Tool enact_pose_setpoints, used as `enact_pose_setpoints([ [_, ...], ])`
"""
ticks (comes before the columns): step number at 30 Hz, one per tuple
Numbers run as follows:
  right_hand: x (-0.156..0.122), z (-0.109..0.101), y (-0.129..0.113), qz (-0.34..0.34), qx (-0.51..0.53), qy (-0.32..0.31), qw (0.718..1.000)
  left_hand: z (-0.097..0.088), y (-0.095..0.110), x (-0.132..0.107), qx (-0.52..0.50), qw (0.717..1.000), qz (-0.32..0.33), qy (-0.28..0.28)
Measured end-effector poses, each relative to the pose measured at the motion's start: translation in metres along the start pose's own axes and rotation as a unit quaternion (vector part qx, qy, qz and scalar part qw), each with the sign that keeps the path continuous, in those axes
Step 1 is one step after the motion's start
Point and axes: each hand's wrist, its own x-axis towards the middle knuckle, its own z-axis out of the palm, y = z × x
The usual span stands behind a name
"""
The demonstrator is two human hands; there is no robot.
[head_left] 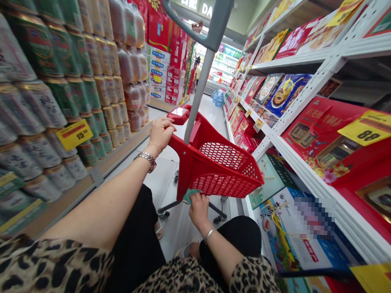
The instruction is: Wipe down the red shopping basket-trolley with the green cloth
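A red plastic shopping cart basket on a wheeled grey frame stands in a shop aisle in front of me. My left hand grips the basket's near left rim, fingers curled over it; a metal watch is on that wrist. My right hand is under the basket's near corner, closed on a teal cloth pressed against the underside. A bracelet is on that wrist. The cart's grey handle post rises from the basket.
Stacked cans and bottles fill the left shelves, with a yellow price tag. White shelves on the right hold red and blue gift boxes. The pale floor of the aisle runs ahead. I am crouched low, knees in black trousers.
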Motion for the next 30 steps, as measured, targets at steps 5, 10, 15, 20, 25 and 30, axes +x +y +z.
enact_pose_setpoints([
  [5, -0.002, -0.002, -0.024, -0.138, 0.016, -0.053, 0.989, -0.001, -0.002, 0.000, -0.003, 1.000, 0.006, 0.001],
  [10, 0.006, -0.015, -0.003, -0.145, -0.002, -0.060, 0.988, -0.002, -0.002, -0.001, 0.003, 1.000, 0.010, -0.001],
  [15, 0.007, -0.034, 0.050, -0.059, -0.042, -0.054, 0.996, -0.001, -0.004, 0.001, 0.004, 1.000, 0.012, -0.003],
  [20, -0.008, -0.061, 0.112, 0.029, -0.082, -0.057, 0.995, 0.000, -0.007, 0.005, 0.012, 1.000, 0.011, -0.005],
  [25, -0.031, -0.089, 0.176, 0.177, -0.128, 0.022, 0.976, 0.001, -0.006, 0.007, 0.016, 1.000, 0.008, -0.013],
  [30, -0.044, -0.125, 0.221, 0.255, -0.106, 0.206, 0.939, 0.002, -0.004, 0.007, 0.008, 1.000, 0.002, -0.011],
])
